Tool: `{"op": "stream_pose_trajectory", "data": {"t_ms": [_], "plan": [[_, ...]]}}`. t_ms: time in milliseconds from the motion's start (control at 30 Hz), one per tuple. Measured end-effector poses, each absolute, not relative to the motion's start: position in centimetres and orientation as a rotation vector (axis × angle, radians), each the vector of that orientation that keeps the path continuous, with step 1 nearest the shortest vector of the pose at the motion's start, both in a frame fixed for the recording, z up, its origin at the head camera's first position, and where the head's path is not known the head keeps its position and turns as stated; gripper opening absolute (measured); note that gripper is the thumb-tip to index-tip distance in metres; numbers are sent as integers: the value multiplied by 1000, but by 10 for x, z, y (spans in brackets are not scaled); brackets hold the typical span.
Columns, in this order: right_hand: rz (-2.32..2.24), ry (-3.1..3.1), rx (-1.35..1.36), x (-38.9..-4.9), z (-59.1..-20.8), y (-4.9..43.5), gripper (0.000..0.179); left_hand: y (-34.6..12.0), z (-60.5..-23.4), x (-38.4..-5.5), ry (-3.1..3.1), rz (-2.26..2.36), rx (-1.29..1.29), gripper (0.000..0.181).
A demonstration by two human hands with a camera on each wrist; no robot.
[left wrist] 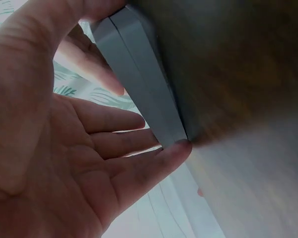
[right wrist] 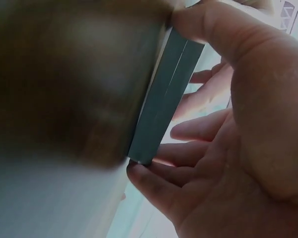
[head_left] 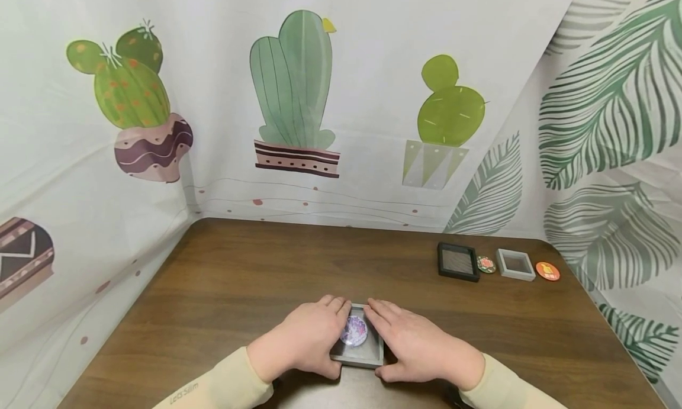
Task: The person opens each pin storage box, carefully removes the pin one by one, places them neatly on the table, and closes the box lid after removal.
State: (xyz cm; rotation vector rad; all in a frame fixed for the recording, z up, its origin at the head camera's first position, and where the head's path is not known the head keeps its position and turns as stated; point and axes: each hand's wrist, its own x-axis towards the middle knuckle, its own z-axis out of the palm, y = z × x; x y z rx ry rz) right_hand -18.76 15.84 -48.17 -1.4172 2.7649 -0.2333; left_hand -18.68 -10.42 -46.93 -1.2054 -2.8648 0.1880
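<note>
A grey square display frame [head_left: 358,362] lies low over the table's front middle, held between both hands. Inside its clear centre sits a round purple-and-white badge [head_left: 354,331]. My left hand [head_left: 311,338] grips the frame's left side, thumb at the near corner and fingers along the far part. On the opposite side my right hand [head_left: 415,344] grips it in the same way. A thin seam runs along the frame's side wall [left wrist: 139,74] in the left wrist view, and the right wrist view shows the seam on the other wall [right wrist: 164,99] too.
At the table's back right stand a black square frame [head_left: 458,276] and a light grey frame [head_left: 515,273]. A round floral badge [head_left: 486,264] lies between them, and an orange round badge [head_left: 547,271] lies near the right edge. A cactus-print curtain [head_left: 373,101] hangs behind the brown table [head_left: 266,267].
</note>
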Motion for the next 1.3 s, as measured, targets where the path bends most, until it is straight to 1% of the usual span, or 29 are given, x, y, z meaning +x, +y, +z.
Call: {"op": "stream_pose_trajectory", "data": {"t_ms": [567, 733, 1067, 1300], "plan": [[-64, 2846, -1449, -180, -480, 148, 105, -99, -468, -179, -2741, 382, -1197, 117], [-53, 2826, -1484, -182, -480, 150, 104, -97, -468, -176, -2757, 389, -1193, 121], [-66, 2840, -1536, -183, -481, 154, 102, -95, -466, -173, -2795, 348, -1172, 124], [-86, 2832, -1523, -184, -480, 154, 102, -97, -467, -174, -2793, 307, -1160, 125]]}}
